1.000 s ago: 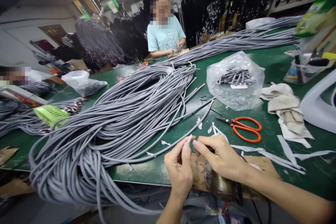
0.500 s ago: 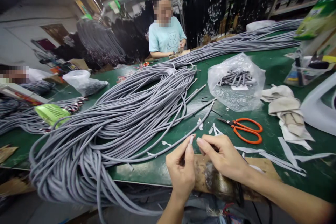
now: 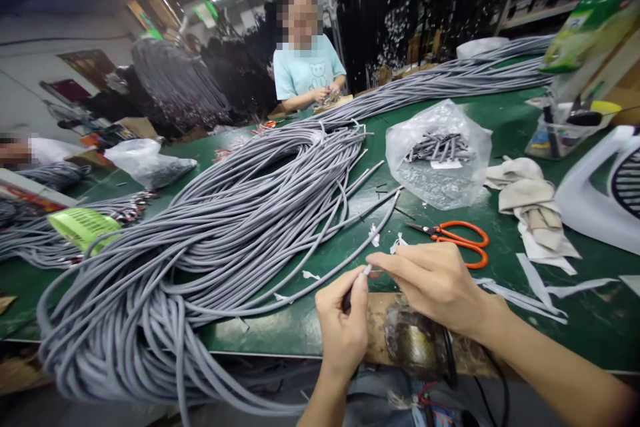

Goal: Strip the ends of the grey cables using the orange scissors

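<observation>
My left hand [image 3: 345,310] is closed, pinching a cable end [image 3: 368,269] whose pale tip sticks up between thumb and forefinger. The rest of that cable is hidden in the palm. Right beside the tip, the fingers of my right hand [image 3: 425,280] are pressed together, and a fine light strand seems to run to them. What they pinch is too small to make out. Below my hands a metal device [image 3: 415,340] with a rounded, worn body sits on a brown board [image 3: 377,327]. A large coil of grey cables [image 3: 240,227] lies to the left.
Orange-handled scissors [image 3: 463,240] lie beyond my right hand. Behind them stands a clear plastic bag [image 3: 440,180] with short grey pieces. Cloth gloves [image 3: 530,193], white strips [image 3: 535,287] and a white fan [image 3: 600,193] are at right. A co-worker [image 3: 307,73] sits across the green table [image 3: 270,340].
My right hand has turned more palm-down, its fingertips now reaching over the cable tip. The view has shifted slightly right. Across the table, the co-worker's hands have come together.
</observation>
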A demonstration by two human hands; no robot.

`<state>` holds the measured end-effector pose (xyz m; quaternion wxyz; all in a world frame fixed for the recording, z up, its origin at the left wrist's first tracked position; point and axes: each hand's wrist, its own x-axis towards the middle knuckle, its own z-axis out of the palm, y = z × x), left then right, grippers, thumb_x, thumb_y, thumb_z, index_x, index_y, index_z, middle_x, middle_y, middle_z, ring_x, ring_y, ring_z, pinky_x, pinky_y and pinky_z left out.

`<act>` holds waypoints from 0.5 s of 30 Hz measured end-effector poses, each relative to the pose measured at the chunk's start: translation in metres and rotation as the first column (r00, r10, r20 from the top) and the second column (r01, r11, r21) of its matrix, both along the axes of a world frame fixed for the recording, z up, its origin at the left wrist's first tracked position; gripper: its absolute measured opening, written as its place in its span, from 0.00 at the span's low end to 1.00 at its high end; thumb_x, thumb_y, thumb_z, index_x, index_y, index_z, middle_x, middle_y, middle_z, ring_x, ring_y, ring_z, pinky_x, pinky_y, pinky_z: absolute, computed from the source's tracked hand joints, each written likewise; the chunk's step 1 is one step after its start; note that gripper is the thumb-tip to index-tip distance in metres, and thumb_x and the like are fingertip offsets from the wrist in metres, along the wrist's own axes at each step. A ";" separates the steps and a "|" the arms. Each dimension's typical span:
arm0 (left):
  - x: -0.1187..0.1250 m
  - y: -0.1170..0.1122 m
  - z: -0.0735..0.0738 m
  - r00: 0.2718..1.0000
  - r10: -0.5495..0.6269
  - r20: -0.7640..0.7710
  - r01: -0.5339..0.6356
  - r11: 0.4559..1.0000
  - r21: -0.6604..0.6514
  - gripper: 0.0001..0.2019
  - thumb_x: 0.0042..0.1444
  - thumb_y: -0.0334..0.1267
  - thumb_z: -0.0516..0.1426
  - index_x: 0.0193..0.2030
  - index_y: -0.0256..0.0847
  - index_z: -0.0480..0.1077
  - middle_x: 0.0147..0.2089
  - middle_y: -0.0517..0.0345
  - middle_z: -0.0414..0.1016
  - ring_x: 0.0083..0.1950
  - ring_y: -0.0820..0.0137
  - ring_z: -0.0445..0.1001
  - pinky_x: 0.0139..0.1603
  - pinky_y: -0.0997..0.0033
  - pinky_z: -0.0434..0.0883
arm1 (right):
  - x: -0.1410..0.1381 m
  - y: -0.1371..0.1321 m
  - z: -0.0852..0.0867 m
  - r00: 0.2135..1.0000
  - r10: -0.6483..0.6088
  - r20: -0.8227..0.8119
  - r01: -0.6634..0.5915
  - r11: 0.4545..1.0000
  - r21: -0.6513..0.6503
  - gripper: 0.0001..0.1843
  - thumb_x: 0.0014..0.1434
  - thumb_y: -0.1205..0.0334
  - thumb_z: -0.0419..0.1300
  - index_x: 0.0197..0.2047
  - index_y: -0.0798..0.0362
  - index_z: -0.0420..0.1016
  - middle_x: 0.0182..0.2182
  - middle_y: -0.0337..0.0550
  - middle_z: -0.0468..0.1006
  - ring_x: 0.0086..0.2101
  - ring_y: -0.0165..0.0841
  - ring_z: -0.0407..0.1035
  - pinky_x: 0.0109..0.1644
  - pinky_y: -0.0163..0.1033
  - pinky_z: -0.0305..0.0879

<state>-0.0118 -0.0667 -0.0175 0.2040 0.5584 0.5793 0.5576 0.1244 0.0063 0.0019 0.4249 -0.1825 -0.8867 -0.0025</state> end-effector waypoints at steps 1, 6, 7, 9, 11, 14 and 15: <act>0.001 0.000 0.000 0.999 0.013 -0.048 -0.012 1.000 0.012 0.11 0.58 0.33 0.50 0.37 0.36 0.75 0.30 0.56 0.75 0.33 0.72 0.72 0.38 0.77 0.68 | 0.001 0.001 0.000 0.999 -0.030 0.040 0.027 0.997 0.073 0.11 0.59 0.72 0.49 0.39 0.57 0.72 0.20 0.37 0.70 0.21 0.26 0.62 0.26 0.33 0.52; 0.002 -0.001 0.001 0.967 0.003 -0.256 -0.006 1.000 -0.010 0.08 0.56 0.30 0.52 0.36 0.34 0.73 0.26 0.57 0.70 0.27 0.74 0.68 0.30 0.77 0.63 | 0.005 0.003 0.000 0.971 -0.129 0.202 0.082 0.971 0.227 0.12 0.58 0.74 0.48 0.37 0.58 0.72 0.21 0.39 0.70 0.22 0.29 0.61 0.26 0.37 0.49; 0.001 -0.002 0.001 0.967 -0.038 -0.250 0.032 0.999 -0.029 0.08 0.56 0.29 0.52 0.36 0.35 0.72 0.27 0.57 0.70 0.27 0.74 0.67 0.30 0.77 0.62 | 0.005 0.004 0.000 0.967 -0.125 0.222 0.081 0.977 0.197 0.12 0.57 0.74 0.48 0.37 0.57 0.72 0.22 0.39 0.70 0.23 0.29 0.62 0.26 0.37 0.49; 0.000 -0.003 0.004 0.975 -0.124 -0.186 0.116 0.992 -0.054 0.08 0.57 0.30 0.51 0.34 0.36 0.72 0.27 0.58 0.71 0.28 0.74 0.68 0.31 0.77 0.62 | 0.005 0.006 -0.001 0.969 -0.095 0.230 0.077 0.993 0.085 0.11 0.57 0.73 0.48 0.37 0.56 0.71 0.23 0.39 0.70 0.23 0.29 0.63 0.26 0.36 0.50; -0.002 -0.003 0.007 0.983 -0.161 -0.092 0.156 0.986 -0.061 0.10 0.58 0.32 0.49 0.30 0.36 0.70 0.27 0.59 0.70 0.29 0.74 0.68 0.32 0.78 0.62 | 0.005 0.008 -0.001 0.984 -0.071 0.161 0.079 0.996 -0.044 0.10 0.58 0.71 0.49 0.38 0.56 0.71 0.24 0.38 0.72 0.24 0.28 0.65 0.26 0.35 0.51; -0.005 -0.003 0.012 0.990 -0.142 0.008 0.143 0.985 -0.098 0.13 0.60 0.34 0.47 0.26 0.36 0.65 0.23 0.61 0.65 0.26 0.76 0.64 0.29 0.78 0.59 | 0.006 0.007 0.001 0.998 -0.061 0.034 0.065 0.990 -0.129 0.08 0.59 0.68 0.52 0.41 0.56 0.70 0.28 0.39 0.74 0.26 0.26 0.66 0.28 0.33 0.53; -0.006 -0.003 0.013 0.989 -0.144 0.028 0.146 0.982 -0.116 0.14 0.60 0.34 0.47 0.25 0.36 0.64 0.23 0.61 0.64 0.25 0.76 0.62 0.28 0.78 0.58 | 0.006 0.006 0.002 0.998 -0.054 0.011 0.055 0.992 -0.115 0.09 0.59 0.68 0.53 0.42 0.55 0.70 0.27 0.39 0.74 0.26 0.26 0.66 0.28 0.33 0.53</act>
